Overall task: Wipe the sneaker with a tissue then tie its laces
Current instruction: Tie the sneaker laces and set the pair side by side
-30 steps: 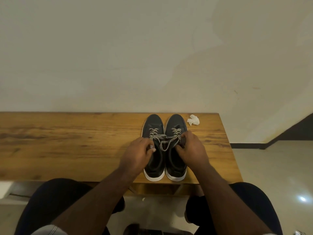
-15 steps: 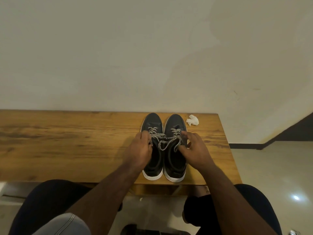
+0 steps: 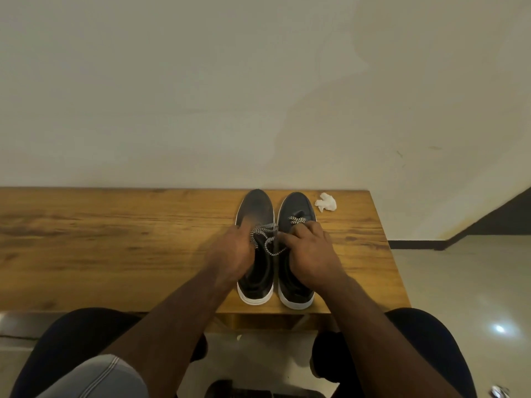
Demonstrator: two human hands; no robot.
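Two black sneakers with white soles stand side by side on the wooden table (image 3: 115, 239), toes toward the wall: the left sneaker (image 3: 256, 208) and the right sneaker (image 3: 296, 206). Black-and-white patterned laces (image 3: 268, 235) stretch between them. My left hand (image 3: 232, 254) rests over the left sneaker and pinches a lace. My right hand (image 3: 309, 254) covers the right sneaker's tongue, fingers closed on another lace strand. A crumpled white tissue (image 3: 326, 202) lies on the table by the right sneaker's toe, untouched.
The table's back edge meets a pale wall (image 3: 201, 96). Its right edge (image 3: 390, 254) drops to a tiled floor (image 3: 465, 282). My knees in dark trousers sit under the front edge.
Both hands slid forward along the sneakers toward the toes. The laces are drawn tighter between them. The tissue has not moved.
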